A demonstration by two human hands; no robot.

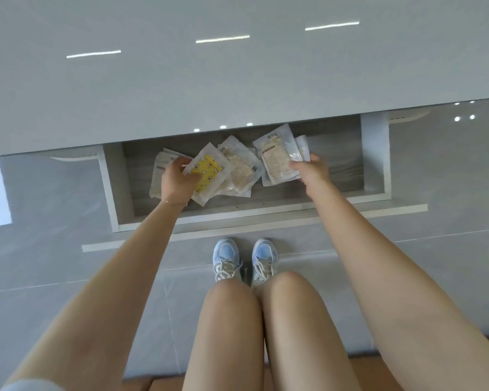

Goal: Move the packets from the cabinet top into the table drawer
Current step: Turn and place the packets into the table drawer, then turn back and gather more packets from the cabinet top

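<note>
The table drawer [374, 153] stands pulled out below the glossy grey table top [181, 80], and its wood-grain floor shows. Inside lie several clear packets. My left hand [178, 180] grips a packet with a yellow patterned insert [208, 172] at the drawer's left. A pale beige packet [242, 170] lies in the middle. My right hand [312, 169] pinches the edge of a printed beige packet [275, 159], tilted up over the drawer's right half. A white packet [157, 176] shows partly behind my left hand.
The drawer's front panel [266, 221] juts toward me at knee level. My knees and blue-and-white shoes [244, 259] are right under it, on the grey tiled floor [54, 249]. The right third of the drawer floor is bare.
</note>
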